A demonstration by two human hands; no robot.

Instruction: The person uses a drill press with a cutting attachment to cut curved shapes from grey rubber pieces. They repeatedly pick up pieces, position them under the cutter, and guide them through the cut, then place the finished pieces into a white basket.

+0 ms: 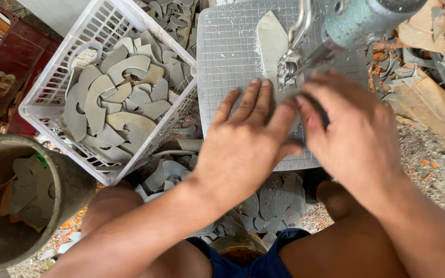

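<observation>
A flat grey sole-shaped piece (269, 38) lies on a gridded white work plate (227, 56), under the metal head of a grey-green machine (346, 23). My left hand (245, 139) presses flat on the piece, fingers spread toward the machine's tool tip (287, 69). My right hand (354, 131) is beside it on the right, blurred, fingers curled at the piece's near edge; the part of the piece under both hands is hidden.
A white plastic basket (42, 98) full of curved grey cut pieces stands at the left. A dark round bucket (68, 180) with more pieces sits lower left. Grey offcuts (274, 198) litter the ground between my knees. Wooden scraps (428, 98) lie at right.
</observation>
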